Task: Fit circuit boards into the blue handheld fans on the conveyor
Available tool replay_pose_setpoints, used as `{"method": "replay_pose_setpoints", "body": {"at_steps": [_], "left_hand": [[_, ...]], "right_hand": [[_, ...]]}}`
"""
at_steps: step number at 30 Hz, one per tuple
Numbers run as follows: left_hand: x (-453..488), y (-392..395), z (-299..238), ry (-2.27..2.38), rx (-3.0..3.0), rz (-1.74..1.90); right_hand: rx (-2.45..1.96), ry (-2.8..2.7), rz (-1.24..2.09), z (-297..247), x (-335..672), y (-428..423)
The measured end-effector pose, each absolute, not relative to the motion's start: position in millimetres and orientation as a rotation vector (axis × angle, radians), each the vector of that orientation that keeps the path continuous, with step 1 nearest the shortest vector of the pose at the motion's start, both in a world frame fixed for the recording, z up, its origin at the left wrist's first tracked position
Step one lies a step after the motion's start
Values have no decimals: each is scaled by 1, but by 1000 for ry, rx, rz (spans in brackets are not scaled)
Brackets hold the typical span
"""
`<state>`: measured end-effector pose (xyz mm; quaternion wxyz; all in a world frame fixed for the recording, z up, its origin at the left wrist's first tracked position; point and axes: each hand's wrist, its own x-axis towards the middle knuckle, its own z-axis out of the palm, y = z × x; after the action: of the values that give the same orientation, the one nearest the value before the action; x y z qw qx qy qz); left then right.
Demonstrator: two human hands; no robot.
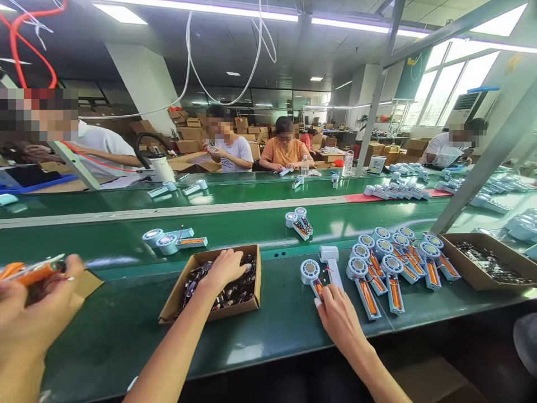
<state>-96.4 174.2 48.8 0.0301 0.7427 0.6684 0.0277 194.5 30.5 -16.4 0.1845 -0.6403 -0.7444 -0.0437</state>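
Box (181, 292) holds left hand (224, 270); right hand (339, 316) touches fan (311, 273).

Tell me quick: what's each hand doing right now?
Left hand: down in the cardboard box of small parts; grip cannot be told.
Right hand: resting on a fan unit; grip cannot be told.
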Motion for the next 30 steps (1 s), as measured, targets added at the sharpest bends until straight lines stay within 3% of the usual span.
{"method": "replay_pose_setpoints", "body": {"at_steps": [6,14,24,30], "left_hand": [[-90,179,39,2100,2293,9],[-83,186,43,2129,2183,225],[-106,147,67,2028,1744,1305],[-70,102,78,1262,1181,1978]], "right_hand": [[-1617,-1909,82,-17,224,-3],[-2125,-1828,182,8,220,56],[-2216,-1691,183,9,236,16],[-2082,-1720,-67,33,201,6]]}}
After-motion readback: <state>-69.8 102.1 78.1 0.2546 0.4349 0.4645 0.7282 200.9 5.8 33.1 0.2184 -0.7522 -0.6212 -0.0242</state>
